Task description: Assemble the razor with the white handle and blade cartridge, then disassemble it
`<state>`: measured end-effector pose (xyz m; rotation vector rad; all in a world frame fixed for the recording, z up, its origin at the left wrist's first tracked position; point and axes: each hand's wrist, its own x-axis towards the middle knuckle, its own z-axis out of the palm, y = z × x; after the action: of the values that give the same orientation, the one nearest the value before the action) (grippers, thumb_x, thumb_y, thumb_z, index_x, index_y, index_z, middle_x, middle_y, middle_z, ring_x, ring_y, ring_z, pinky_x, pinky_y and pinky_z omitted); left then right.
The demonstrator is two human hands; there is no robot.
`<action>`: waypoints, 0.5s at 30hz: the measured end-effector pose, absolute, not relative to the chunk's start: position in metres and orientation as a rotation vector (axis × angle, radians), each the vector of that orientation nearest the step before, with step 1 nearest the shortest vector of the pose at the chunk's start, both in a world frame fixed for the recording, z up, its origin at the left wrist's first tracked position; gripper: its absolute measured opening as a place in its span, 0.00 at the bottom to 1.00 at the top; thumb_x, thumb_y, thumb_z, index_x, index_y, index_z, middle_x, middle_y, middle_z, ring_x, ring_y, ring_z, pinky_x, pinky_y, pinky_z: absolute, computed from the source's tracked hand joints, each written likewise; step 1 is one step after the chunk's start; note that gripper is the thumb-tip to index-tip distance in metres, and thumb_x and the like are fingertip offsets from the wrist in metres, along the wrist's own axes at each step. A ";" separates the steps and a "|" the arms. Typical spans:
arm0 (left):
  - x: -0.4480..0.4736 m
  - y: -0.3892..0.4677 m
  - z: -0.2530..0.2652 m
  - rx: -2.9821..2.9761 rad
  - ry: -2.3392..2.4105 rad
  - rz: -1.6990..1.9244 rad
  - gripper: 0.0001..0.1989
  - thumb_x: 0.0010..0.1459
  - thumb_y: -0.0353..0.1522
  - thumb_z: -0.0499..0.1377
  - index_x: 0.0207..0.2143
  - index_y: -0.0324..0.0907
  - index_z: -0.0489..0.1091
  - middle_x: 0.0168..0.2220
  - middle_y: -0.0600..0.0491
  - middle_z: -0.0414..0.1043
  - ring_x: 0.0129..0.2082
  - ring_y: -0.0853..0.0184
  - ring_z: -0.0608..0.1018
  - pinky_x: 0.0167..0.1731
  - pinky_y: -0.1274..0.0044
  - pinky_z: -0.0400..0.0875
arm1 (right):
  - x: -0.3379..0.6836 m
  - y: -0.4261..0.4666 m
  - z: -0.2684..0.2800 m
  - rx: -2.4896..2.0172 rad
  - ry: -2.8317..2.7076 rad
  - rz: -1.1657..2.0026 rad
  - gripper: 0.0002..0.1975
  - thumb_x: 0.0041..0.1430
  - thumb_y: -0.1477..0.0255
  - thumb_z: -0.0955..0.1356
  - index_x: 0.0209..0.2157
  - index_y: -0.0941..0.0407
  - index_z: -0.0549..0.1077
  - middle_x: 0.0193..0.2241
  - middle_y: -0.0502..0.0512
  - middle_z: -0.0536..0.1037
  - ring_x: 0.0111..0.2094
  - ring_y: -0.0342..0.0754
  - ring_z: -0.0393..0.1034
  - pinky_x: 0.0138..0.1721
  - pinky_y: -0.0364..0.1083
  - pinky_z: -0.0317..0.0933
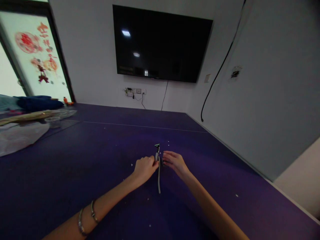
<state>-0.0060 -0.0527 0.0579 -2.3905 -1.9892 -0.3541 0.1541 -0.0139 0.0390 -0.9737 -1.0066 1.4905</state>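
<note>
My left hand (146, 169) is closed around the handle of a razor (157, 155), whose head points up and away from me. A thin, pale grey strip (159, 178) runs down beside the left fingertips, between my two hands. From this view I cannot tell whether the strip lies on the purple surface or is held. Just right of the razor is my right hand (176, 163), its fingers stretched toward the razor and slightly apart. A small dark edge shows by its fingertips, too small to name.
Small white scraps (236, 195) are scattered over the purple surface (105, 186). At the far left lie clear plastic packaging (22, 136) and a dark blue cloth (37, 103). A black cable (220, 68) hangs along the right wall. A television (162, 43) is mounted on the back wall.
</note>
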 end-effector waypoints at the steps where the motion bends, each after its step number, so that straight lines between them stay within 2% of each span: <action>1: -0.005 -0.055 0.059 -2.392 -1.977 -0.361 0.18 0.60 0.41 0.44 0.36 0.41 0.69 0.31 0.48 0.75 0.33 0.59 0.77 0.34 0.70 0.68 | 0.149 -0.017 0.040 -0.957 -0.988 1.539 0.15 0.37 0.70 0.74 0.31 0.59 0.74 0.25 0.53 0.76 0.27 0.43 0.71 0.31 0.43 0.66; 9: 0.001 -0.065 0.062 -2.415 -1.905 -0.358 0.16 0.60 0.39 0.45 0.37 0.40 0.67 0.32 0.47 0.75 0.33 0.58 0.77 0.32 0.70 0.68 | 0.130 -0.030 0.040 -0.925 -0.924 1.618 0.17 0.33 0.69 0.75 0.28 0.58 0.71 0.20 0.48 0.73 0.20 0.39 0.66 0.26 0.41 0.62; 15: 0.004 -0.068 0.067 -2.461 -1.861 -0.453 0.22 0.61 0.44 0.40 0.38 0.42 0.67 0.32 0.49 0.74 0.32 0.60 0.77 0.32 0.70 0.68 | 0.142 -0.027 0.046 -0.974 -0.972 1.547 0.15 0.35 0.69 0.74 0.27 0.58 0.70 0.20 0.47 0.72 0.21 0.39 0.65 0.27 0.42 0.63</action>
<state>0.0038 -0.0683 0.0670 -2.4609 -1.8611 -0.4530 0.1418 -0.0268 0.0462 -0.9744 -0.9722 1.5473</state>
